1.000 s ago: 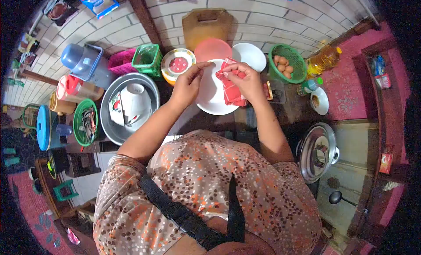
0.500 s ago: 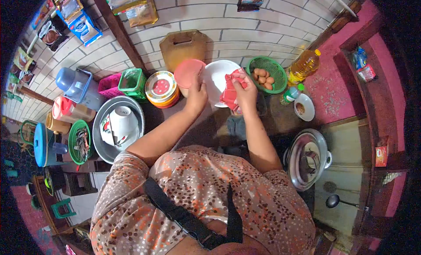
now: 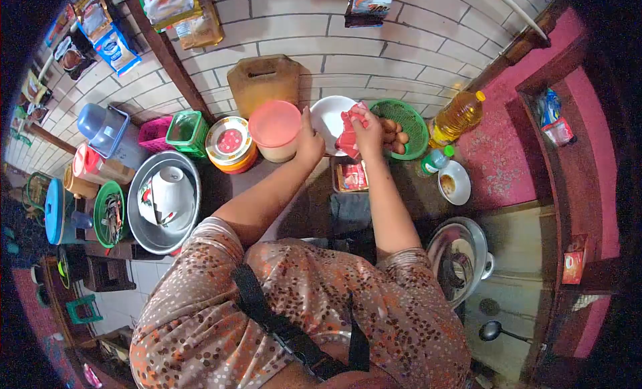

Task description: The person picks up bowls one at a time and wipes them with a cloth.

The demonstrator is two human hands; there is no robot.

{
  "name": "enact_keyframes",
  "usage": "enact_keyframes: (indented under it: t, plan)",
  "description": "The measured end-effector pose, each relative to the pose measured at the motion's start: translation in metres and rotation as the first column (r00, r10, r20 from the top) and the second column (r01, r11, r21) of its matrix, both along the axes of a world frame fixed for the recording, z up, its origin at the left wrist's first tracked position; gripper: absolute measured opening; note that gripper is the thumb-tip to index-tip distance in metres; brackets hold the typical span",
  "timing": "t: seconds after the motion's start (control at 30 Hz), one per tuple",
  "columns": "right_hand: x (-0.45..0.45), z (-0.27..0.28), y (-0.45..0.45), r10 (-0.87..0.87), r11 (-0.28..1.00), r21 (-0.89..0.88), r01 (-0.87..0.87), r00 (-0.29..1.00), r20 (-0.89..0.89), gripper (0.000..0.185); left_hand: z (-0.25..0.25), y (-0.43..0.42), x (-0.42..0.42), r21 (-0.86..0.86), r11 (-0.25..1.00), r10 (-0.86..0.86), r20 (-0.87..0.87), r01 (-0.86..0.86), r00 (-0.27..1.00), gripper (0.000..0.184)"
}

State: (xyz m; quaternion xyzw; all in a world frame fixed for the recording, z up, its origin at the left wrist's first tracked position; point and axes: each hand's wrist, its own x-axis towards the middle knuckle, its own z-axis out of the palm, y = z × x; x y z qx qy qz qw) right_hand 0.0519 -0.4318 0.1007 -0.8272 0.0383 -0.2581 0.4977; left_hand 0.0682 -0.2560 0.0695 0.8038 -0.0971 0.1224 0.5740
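My right hand [image 3: 367,131] grips red packets [image 3: 347,136] over the right side of a white bowl [image 3: 326,115]. My left hand [image 3: 310,141] is beside a tub with a pink lid [image 3: 275,123], at the bowl's lower left; its thumb and fingers are apart and nothing shows in them, though the palm side is partly hidden. Below my right hand, a tray with a red packet [image 3: 352,177] lies on the dark counter. Brown eggs [image 3: 400,138] sit in a green basket [image 3: 416,128], partly behind my right hand.
Stacked plates [image 3: 231,141] and a metal basin [image 3: 144,216] with a white bowl stand at the left. Rightward are an oil bottle [image 3: 459,118], a green-capped bottle [image 3: 435,161], a small bowl [image 3: 461,187] and a lidded pot [image 3: 479,240]. A cutting board [image 3: 263,88] leans on the wall.
The view has shifted. My left hand has moved down from above the white bowl to beside the pink-lidded tub. The red packets remain in my right hand, and the tray below now shows.
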Motion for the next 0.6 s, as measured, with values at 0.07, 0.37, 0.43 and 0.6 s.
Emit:
enact_keyframes:
  t: [0.07, 0.37, 0.43, 0.6]
  plan:
    - [0.001, -0.004, 0.003, -0.027, 0.996, 0.082, 0.028, 1.000, -0.007, 0.022, -0.001, 0.002, -0.003, -0.054, 0.998, -0.020, -0.019, 0.019, 1.000, 0.081]
    - [0.005, 0.002, 0.008, -0.106, 0.981, -0.164, 0.099, 0.994, -0.033, 0.026, 0.010, 0.016, 0.002, 0.060, 0.995, -0.072, -0.071, 0.076, 0.995, 0.078]
    - [0.006, 0.004, 0.009, -0.128, 0.972, -0.202, 0.117, 0.991, -0.042, 0.026, 0.013, 0.020, 0.000, 0.089, 0.991, -0.087, -0.120, 0.098, 0.989, 0.077]
    - [0.005, 0.012, 0.013, -0.166, 0.931, -0.332, 0.153, 0.986, -0.012, 0.025, 0.020, 0.019, -0.005, 0.149, 0.986, -0.066, -0.048, 0.072, 0.997, 0.080]
